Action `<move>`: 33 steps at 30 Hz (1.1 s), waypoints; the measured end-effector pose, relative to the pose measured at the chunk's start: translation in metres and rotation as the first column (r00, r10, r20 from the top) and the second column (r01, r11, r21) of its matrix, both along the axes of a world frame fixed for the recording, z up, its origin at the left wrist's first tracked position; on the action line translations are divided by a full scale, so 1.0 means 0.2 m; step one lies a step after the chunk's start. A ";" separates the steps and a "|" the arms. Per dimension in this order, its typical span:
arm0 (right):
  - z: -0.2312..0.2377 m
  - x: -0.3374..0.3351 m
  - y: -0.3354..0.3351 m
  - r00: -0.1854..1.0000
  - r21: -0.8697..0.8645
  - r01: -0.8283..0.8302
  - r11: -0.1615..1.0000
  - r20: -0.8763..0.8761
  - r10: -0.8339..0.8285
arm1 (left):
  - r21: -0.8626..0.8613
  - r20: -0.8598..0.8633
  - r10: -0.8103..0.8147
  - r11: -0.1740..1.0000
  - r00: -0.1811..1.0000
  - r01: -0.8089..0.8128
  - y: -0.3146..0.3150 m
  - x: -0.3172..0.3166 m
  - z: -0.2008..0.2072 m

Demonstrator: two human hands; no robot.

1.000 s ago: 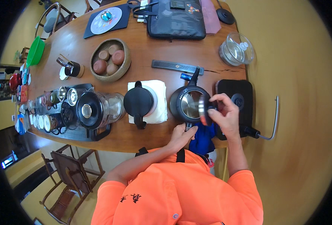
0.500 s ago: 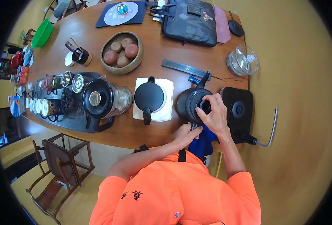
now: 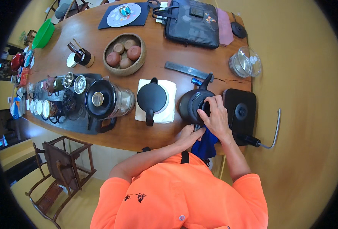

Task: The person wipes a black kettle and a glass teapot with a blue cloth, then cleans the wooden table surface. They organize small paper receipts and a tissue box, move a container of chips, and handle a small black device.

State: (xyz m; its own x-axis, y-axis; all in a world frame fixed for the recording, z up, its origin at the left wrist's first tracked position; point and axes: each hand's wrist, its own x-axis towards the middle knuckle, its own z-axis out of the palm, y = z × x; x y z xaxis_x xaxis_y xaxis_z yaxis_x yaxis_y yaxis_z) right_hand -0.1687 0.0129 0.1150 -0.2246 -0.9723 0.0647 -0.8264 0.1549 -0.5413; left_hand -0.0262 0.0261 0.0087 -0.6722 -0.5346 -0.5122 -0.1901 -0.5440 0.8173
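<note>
Lid knob (image 3: pixel 206 108) partly behind my right hand (image 3: pixel 217 120); kettle handle (image 3: pixel 197 128) mostly under my left hand (image 3: pixel 190 136). My hands also block some blue cloth (image 3: pixel 204 145). Dark bag (image 3: pixel 190 26) cut off up top. Far-left desk (image 3: pixel 89 35) clutter (image 3: pixel 23 76) too small to tell.

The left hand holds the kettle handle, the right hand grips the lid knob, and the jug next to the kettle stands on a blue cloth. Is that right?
Not quite: the head view shows the jug standing on a white cloth. The left hand holds the kettle handle, and the right hand grips the lid knob.
</note>
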 end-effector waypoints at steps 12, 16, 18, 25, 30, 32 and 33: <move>0.02 -0.01 -0.02 0.998 0.107 -0.023 0.994 -0.059 0.030 | 0.038 -0.043 -0.025 0.999 0.999 0.027 -0.01 0.02 0.06; 0.03 -0.03 -0.04 0.999 0.156 -0.021 0.987 -0.040 0.028 | 0.012 -0.041 -0.013 1.000 0.999 0.013 -0.01 0.00 0.04; 0.04 -0.03 -0.05 0.999 0.194 -0.014 0.981 -0.035 0.022 | 0.000 -0.040 -0.013 1.000 0.999 0.013 0.00 0.00 0.04; 0.07 -0.04 -0.06 0.998 0.213 -0.050 0.976 -0.023 0.056 | 0.049 -0.045 -0.014 0.999 0.999 0.016 -0.03 0.01 0.10; 0.06 -0.02 -0.07 0.997 0.237 0.006 0.971 -0.074 0.012 | 0.099 -0.110 0.059 0.994 0.992 -0.049 -0.01 -0.01 0.06; 0.06 -0.03 -0.08 0.995 0.252 0.004 0.968 -0.098 0.021 | 0.076 -0.073 0.021 0.997 0.997 -0.015 -0.02 -0.01 0.07; 0.05 -0.03 -0.08 0.994 0.260 0.003 0.966 -0.108 0.026 | 0.066 -0.053 0.001 0.998 0.999 0.002 -0.02 0.00 0.08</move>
